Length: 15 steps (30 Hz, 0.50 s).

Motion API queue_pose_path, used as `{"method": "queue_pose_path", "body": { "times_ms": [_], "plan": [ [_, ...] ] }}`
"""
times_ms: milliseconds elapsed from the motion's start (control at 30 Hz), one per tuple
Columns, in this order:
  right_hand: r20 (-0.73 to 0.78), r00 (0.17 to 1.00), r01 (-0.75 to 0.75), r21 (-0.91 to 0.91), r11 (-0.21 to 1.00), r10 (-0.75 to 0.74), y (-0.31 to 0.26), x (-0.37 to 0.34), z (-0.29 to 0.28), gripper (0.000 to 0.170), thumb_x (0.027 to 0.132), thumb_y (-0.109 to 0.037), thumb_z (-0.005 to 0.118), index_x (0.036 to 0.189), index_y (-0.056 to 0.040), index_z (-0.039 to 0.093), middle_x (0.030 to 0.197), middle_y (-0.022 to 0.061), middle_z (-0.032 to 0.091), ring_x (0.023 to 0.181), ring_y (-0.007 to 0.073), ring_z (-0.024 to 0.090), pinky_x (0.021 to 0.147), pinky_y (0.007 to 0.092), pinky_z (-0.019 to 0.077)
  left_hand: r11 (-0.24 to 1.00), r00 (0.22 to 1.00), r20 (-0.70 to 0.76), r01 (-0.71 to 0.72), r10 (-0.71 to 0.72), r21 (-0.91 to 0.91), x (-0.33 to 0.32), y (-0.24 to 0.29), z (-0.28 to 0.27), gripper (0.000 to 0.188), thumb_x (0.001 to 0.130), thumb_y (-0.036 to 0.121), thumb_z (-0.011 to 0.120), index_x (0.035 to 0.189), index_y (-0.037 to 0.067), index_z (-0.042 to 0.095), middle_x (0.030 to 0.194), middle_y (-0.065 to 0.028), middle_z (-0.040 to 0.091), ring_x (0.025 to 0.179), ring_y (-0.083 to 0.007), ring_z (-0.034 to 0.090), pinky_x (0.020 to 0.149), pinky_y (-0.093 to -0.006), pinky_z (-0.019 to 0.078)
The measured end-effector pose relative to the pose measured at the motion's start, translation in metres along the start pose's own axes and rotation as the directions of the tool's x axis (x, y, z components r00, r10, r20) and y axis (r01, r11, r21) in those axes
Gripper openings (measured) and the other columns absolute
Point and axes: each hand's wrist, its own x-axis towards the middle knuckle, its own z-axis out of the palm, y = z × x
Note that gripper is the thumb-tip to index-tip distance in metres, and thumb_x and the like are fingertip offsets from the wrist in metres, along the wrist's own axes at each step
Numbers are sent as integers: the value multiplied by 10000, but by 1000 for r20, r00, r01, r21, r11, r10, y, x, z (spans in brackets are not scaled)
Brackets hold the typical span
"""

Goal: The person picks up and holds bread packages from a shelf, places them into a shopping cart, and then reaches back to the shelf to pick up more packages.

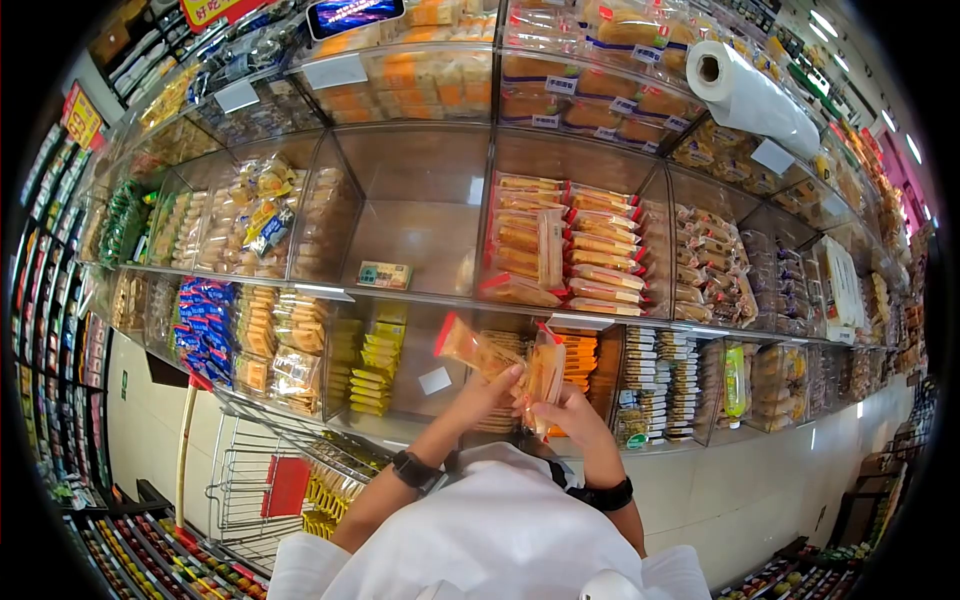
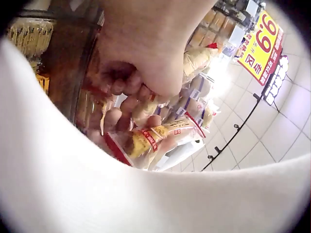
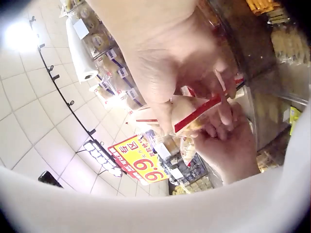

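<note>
One red-ended packet (image 1: 466, 344) slants from the left hand (image 1: 492, 396), pinched between thumb and fingers; the right hand (image 1: 572, 415) grips another packet (image 1: 545, 368), nearly upright, above the lower bins (image 1: 425, 350).

Packet (image 1: 460, 343), partly obscured
Left hand (image 1: 490, 393) is covering its lower part; beyond the grip, red sign (image 1: 222, 10) is running off the top edge.
</note>
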Motion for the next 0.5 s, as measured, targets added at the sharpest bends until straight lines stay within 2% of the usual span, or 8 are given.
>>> {"method": "queue_pose_path", "body": {
  "times_ms": [67, 167, 267, 367, 467, 500],
  "plan": [
    [6, 999, -33, -8, 999, 33, -2, -2, -2, 220, 803, -157, 568, 947, 9, 589, 760, 34, 589, 670, 89, 536, 591, 222, 431, 999, 994, -104, 35, -31, 42, 2, -3, 0, 247, 873, 314, 480, 783, 86, 516, 593, 31, 450, 488, -45, 360, 421, -194, 273],
    [-85, 996, 21, -110, 994, -31, 0, -4, -5, 234, 817, -170, 550, 962, 10, 586, 798, 38, 594, 703, 101, 540, 641, 232, 436, 980, 1000, -6, -26, 28, 195, 12, -23, -23, 244, 874, 321, 479, 835, 87, 537, 592, 40, 438, 488, -46, 370, 422, -200, 290],
    [-166, 982, 84, -25, 996, -87, -4, -3, -8, 246, 834, -180, 523, 978, 12, 578, 868, 62, 601, 825, 125, 544, 740, 251, 429, 986, 998, 55, 20, -30, 167, 13, -25, -32, 262, 871, 329, 482, 897, 79, 553, 590, 42, 428, 490, -47, 377, 422, -204, 295],
    [-186, 969, 173, 43, 984, -162, 4, 1, -15, 457, 812, -367, 548, 1002, 49, 548, 1036, 127, 557, 908, 184, 543, 808, 313, 416, 950, 995, 82, 22, -50, 312, 8, -17, -22, 250, 871, 296, 486, 929, 63, 555, 583, 42, 426, 475, -45, 369, 415, -198, 286],
    [-44, 978, 209, 146, 967, -205, 5, 3, -20, 468, 802, -378, 556, 1010, 41, 534, 1057, 148, 543, 933, 196, 537, 802, 317, 426, 889, 958, 285, -164, 40, 427, 4, -8, -9, 220, 883, 252, 472, 949, 51, 533, 610, 34, 471, 453, -56, 386, 389, -206, 304],
    [-42, 983, 183, 141, 973, -179, 8, 3, -21, 457, 800, -373, 562, 1000, 36, 536, 1044, 149, 547, 930, 195, 539, 800, 315, 429, 913, 962, 269, -64, -52, 404, 0, -8, -7, 203, 888, 233, 465, 969, 55, 518, 609, 34, 466, 461, -52, 395, 391, -196, 306]
  ]
}}
